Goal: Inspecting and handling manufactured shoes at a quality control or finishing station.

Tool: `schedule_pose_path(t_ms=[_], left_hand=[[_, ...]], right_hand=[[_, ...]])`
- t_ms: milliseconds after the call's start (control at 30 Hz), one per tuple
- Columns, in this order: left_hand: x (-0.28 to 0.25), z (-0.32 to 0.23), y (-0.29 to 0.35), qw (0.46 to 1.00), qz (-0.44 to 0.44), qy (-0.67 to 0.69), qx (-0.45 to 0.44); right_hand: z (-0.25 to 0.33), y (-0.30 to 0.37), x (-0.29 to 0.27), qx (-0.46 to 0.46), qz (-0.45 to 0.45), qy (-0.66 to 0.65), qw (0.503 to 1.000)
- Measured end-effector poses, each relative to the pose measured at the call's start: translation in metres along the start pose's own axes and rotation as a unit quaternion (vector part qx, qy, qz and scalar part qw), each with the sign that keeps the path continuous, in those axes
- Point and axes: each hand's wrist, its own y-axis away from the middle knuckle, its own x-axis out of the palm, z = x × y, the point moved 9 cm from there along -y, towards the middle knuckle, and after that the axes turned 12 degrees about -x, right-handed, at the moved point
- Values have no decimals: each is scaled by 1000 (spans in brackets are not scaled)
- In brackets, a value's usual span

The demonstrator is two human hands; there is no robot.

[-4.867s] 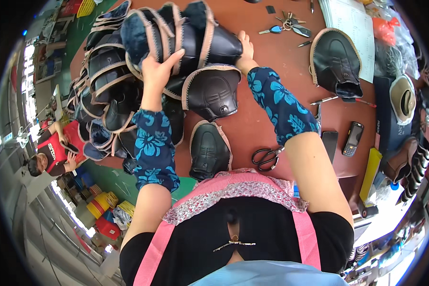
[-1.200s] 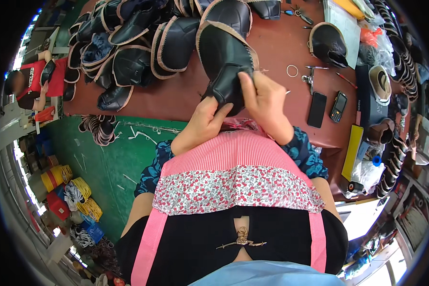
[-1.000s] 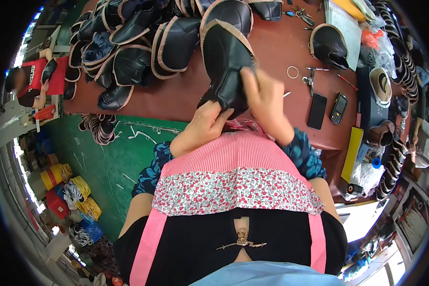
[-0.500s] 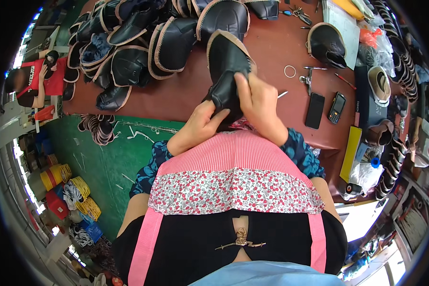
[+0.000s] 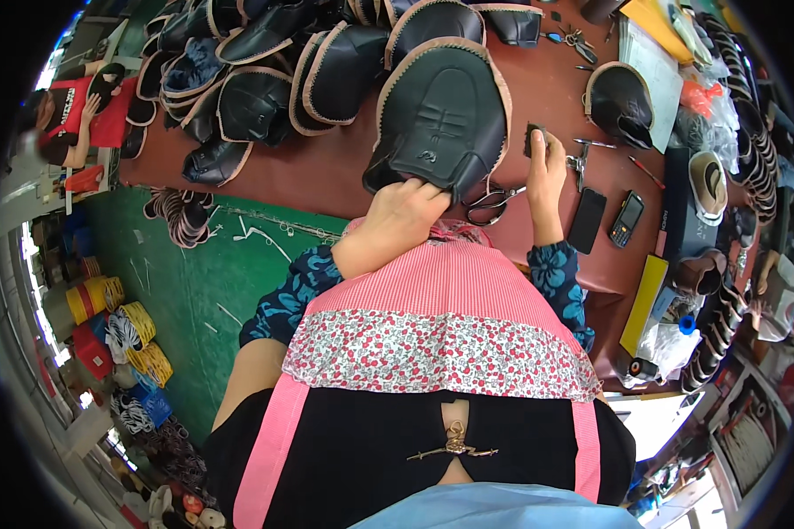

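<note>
My left hand (image 5: 401, 220) is closed on the near edge of a black leather shoe upper (image 5: 445, 110). The upper faces up with its wide, tan-edged end pointing away from me, and stitched lines run across its middle. My fingertips go inside the opening, out of sight. To the right, my right hand (image 5: 549, 176) pinches a small dark flat piece (image 5: 534, 139) above the table; its exact kind cannot be made out. Dark-handled scissors (image 5: 492, 207) lie between my two hands, beside the upper.
A pile of similar black uppers (image 5: 256, 93) covers the table's far left. On the right are a smartphone (image 5: 588, 220), a keypad handset (image 5: 626, 219), a metal clip (image 5: 577, 166), another upper (image 5: 620, 101) and keys (image 5: 579, 42). A person in red (image 5: 93, 115) works at far left.
The right hand has let go of the upper, moved right and picked up a small dark piece. The upper has turned flat, face up, in my left hand. Scissors have come into view.
</note>
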Motion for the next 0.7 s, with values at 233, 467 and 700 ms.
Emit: schedule_pose_path(t_ms=[233,467,700], left_hand=[[8,-16,-3,995,-48,-52,69],[-23,-32,-2,996,-41,-4,83],[-114,83,5,853,-240,378,-267]], right_hand=[[-6,5,32,224,-9,-355,908],[53,39,54,350,163,-622,681],[101,20,25,298,142,-698,636]])
